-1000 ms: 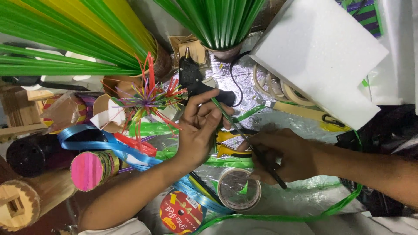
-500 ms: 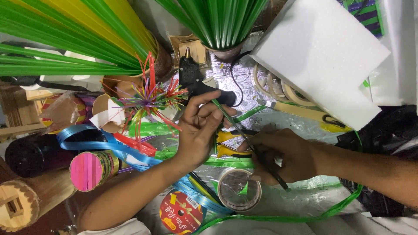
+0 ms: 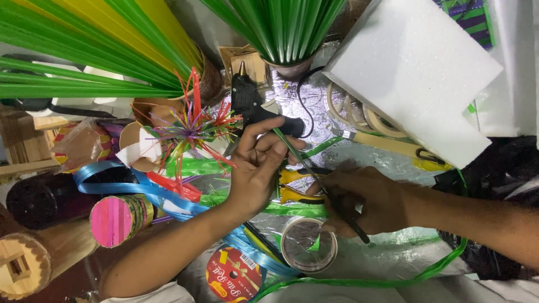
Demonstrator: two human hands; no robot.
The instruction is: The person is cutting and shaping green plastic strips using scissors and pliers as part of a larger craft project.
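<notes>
Left hand (image 3: 255, 168) pinches the upper end of a thin green-wrapped stick (image 3: 297, 157); right hand (image 3: 359, 202) grips its dark lower end — held taut between them, above the crinkled silver foil sheet (image 3: 359, 154), beside the black glue gun (image 3: 250, 104).

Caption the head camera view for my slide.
Both hands, left hand and right hand, hold a thin green stick over cluttered craft supplies.

Glue gun (image 3: 252, 106) behind hands; tape roll (image 3: 308, 244) before them; foam block (image 3: 412, 70) right.
</notes>
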